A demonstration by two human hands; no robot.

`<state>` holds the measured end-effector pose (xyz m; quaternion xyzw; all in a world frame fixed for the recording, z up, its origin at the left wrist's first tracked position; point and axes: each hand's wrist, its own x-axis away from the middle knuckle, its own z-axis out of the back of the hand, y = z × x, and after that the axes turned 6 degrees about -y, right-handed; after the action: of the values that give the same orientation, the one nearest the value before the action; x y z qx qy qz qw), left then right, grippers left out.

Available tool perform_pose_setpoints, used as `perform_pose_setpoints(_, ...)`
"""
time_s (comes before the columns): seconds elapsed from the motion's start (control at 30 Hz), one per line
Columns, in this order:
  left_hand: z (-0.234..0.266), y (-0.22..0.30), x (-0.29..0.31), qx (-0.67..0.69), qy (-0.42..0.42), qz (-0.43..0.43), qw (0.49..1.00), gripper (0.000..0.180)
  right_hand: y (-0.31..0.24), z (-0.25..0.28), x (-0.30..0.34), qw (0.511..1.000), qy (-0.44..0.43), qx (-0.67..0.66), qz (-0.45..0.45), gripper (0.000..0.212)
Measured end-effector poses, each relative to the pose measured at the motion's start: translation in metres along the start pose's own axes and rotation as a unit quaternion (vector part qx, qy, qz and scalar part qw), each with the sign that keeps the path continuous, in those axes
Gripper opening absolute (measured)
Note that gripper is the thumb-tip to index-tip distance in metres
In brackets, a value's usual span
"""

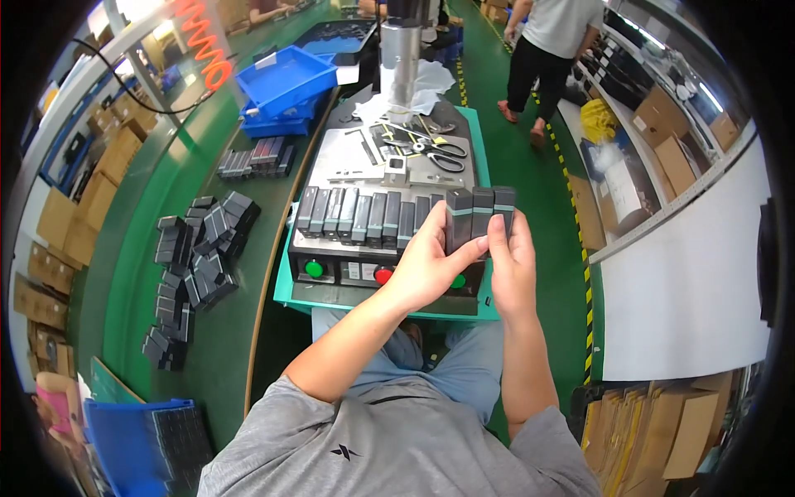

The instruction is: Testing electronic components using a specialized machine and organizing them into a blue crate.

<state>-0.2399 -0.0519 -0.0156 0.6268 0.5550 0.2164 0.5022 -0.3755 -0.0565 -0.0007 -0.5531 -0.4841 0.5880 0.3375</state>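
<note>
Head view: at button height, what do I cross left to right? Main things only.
Stacked cardboard boxes → heap of dark cases on the bench → leftmost green button → red button → left hand → right hand → yellow-and-black floor tape → white panel.

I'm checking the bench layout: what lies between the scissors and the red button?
In the head view, a row of dark blocks stands between the red button and the scissors, with a metal bar beyond it.

Dark blocks (460, 217) partly hide the left fingers (431, 228), and the top edge crops a person (559, 31).
</note>
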Motion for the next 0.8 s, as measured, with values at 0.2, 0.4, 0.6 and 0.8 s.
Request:
perform_pose_setpoints(0.2, -0.003, 0.001, -0.007, -0.039, -0.063, 0.035, 0.997, 0.048, 0.001, 0.022, 0.006, 0.997, -0.064, 0.036, 0.024, 0.046)
perform_pose_setpoints(0.4, -0.006, 0.006, -0.018, 0.018, -0.060, 0.076, 0.995, 0.033, -0.001, 0.032, 0.007, 0.989, -0.102, 0.093, 0.050, 0.060)
perform_pose_setpoints(0.6, -0.005, 0.004, -0.016, 0.030, -0.034, 0.070, 0.996, 0.029, -0.003, 0.033, 0.006, 0.986, -0.120, 0.100, 0.057, 0.062)
perform_pose_setpoints(0.8, 0.006, 0.030, -0.009, 0.014, -0.024, 0.087, 0.996, 0.035, 0.000, 0.026, 0.007, 0.989, -0.082, 0.096, 0.078, 0.058)
